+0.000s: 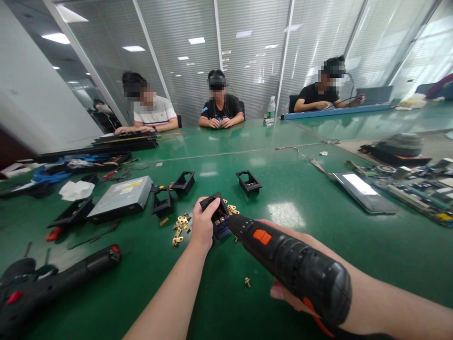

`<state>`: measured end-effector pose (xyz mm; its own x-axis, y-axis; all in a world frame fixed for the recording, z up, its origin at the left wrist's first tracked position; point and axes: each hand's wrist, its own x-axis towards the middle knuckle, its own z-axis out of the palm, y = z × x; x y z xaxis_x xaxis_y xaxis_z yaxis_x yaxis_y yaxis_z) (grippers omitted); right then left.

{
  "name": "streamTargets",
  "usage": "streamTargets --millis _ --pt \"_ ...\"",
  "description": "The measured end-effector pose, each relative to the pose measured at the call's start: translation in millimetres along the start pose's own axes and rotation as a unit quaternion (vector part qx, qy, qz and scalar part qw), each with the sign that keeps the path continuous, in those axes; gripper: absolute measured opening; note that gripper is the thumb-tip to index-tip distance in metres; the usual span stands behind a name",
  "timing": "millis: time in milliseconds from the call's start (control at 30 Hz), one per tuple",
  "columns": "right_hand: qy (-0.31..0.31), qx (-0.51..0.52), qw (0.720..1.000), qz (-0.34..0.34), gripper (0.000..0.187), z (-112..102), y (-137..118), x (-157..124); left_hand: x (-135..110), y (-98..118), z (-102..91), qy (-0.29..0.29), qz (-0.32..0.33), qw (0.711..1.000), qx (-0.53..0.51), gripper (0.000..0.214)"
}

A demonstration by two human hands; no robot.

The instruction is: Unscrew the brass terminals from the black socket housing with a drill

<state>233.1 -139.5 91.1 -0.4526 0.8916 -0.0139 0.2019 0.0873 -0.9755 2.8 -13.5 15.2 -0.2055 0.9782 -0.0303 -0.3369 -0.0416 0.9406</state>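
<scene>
My left hand [203, 225] grips a small black plastic socket housing [216, 213] and holds it down on the green table [300, 245]. My right hand [288, 295] is wrapped round a black electric screwdriver [293, 264] with an orange switch. The tool's tip points into the housing, where brass contacts show. Loose brass terminals [180, 226] lie just left of my left hand. One small screw [247, 282] rests on the table under the tool.
Other black housings [249, 182] [183, 182] and a silver disc drive [122, 196] lie beyond my hands. A second black driver [60, 278] is at the near left. A tablet [364, 191] and circuit boards [417, 189] sit right. Three people work at the far side.
</scene>
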Motion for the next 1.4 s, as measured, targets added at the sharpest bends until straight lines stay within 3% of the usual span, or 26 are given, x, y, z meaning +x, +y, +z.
streamTargets --millis 133,300,400,533,767,1133,1400 --pt "-0.041 0.010 0.999 -0.014 0.093 -11 -13 0 1 1 0.2 0.007 -0.005 1.000 -0.001 0.051" --pt "-0.068 0.051 0.991 0.106 0.049 -22 -5 2 4 0 -0.3 0.027 -0.013 1.000 -0.010 0.055" --pt "-0.084 0.062 0.986 0.132 0.038 -24 8 4 5 0 -0.5 0.023 -0.013 1.000 -0.011 0.055" --pt "-0.095 0.067 0.987 0.114 0.040 -25 13 6 4 0 -0.3 0.024 -0.013 1.000 -0.010 0.055" --pt "-0.124 0.018 0.989 0.084 0.037 -27 -2 7 6 -1 0.3 0.039 -0.016 0.999 -0.011 0.056" --pt "-0.123 -0.011 0.992 0.024 0.031 -26 -1 8 7 -2 -1.2 0.033 -0.018 0.999 -0.011 0.055" --pt "-0.108 -0.028 0.994 -0.022 0.040 -23 -1 9 7 -2 -1.3 0.025 -0.015 1.000 -0.010 0.054"
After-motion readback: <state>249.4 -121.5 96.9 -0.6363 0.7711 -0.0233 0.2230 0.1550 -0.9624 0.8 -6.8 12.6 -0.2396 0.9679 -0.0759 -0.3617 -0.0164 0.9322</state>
